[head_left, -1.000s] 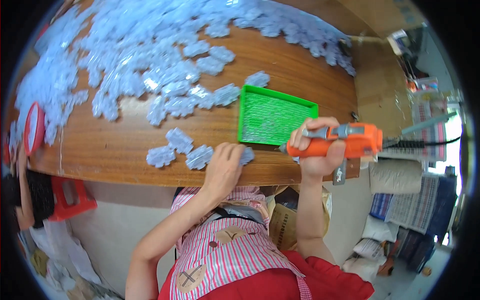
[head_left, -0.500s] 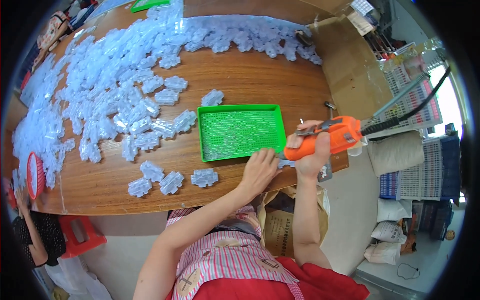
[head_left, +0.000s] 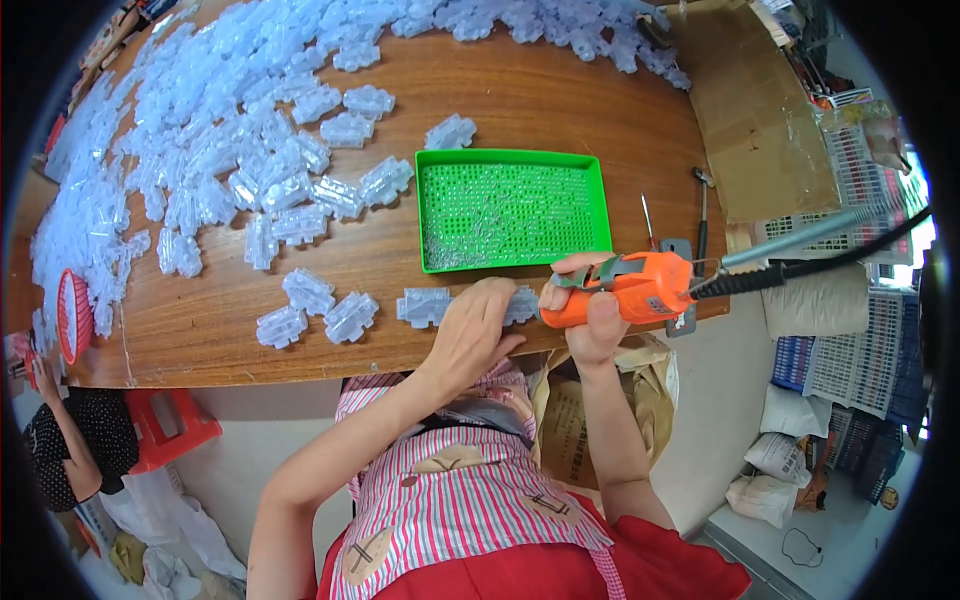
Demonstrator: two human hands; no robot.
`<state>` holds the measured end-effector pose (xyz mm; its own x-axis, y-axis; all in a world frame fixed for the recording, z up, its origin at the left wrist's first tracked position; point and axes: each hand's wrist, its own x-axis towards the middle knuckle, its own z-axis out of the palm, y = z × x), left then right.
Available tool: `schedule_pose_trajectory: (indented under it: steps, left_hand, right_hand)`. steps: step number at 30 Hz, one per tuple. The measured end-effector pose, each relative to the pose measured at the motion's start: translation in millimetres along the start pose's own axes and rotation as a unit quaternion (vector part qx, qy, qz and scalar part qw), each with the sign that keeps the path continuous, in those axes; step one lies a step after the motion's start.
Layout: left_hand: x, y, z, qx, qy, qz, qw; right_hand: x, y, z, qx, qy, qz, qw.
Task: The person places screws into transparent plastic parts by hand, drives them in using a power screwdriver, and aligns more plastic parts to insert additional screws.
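My right hand (head_left: 592, 325) is wrapped around an orange electric screwdriver (head_left: 648, 290), its nose pointing left and its black cable running off to the right. Under that nose lies a clear plastic part (head_left: 521, 306) on the table, and the bent fingers of my left hand (head_left: 468, 335) grip its left end. The screwdriver's tip cannot be made out. Just left of my left hand sits another clear part (head_left: 424, 307). Beyond both hands stands a green perforated tray (head_left: 606, 215) with many small metallic pieces spread in it.
A large heap of clear parts (head_left: 240, 90) covers the table's far and left sides. Right of the tray lie a thin screwdriver (head_left: 648, 220) and a dark-handled tool (head_left: 702, 215). A cardboard sheet (head_left: 750, 110) borders the right. Another person's arm (head_left: 70, 420) shows beside a red basket (head_left: 75, 315).
My left hand has come from the tray's near edge down and left onto the clear part. The electric screwdriver has moved left and nearer to me. The whole view has shifted.
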<state>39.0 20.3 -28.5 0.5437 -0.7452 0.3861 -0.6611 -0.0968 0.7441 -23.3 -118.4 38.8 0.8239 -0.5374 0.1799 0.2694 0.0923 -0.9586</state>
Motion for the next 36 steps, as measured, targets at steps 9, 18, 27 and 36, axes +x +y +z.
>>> schedule_pose_trajectory:
  steps: [9,18,27,36]
  left_hand:
    - [3,0,-7,0.014,-0.045,-0.107,0.993]
    - [1,1,-10,0.017,-0.051,-0.133,0.99]
    - [0,4,-8,0.027,-0.036,-0.136,0.99]
    - [-4,3,-8,0.018,-0.023,-0.149,0.988]
  right_hand:
    - [3,14,0,0.019,0.006,-0.078,0.997]
    - [4,28,-8,0.029,-0.054,-0.075,0.995]
    - [7,27,-5,0.018,-0.075,-0.097,0.992]
    - [2,-3,0,0.055,-0.143,-0.083,0.985]
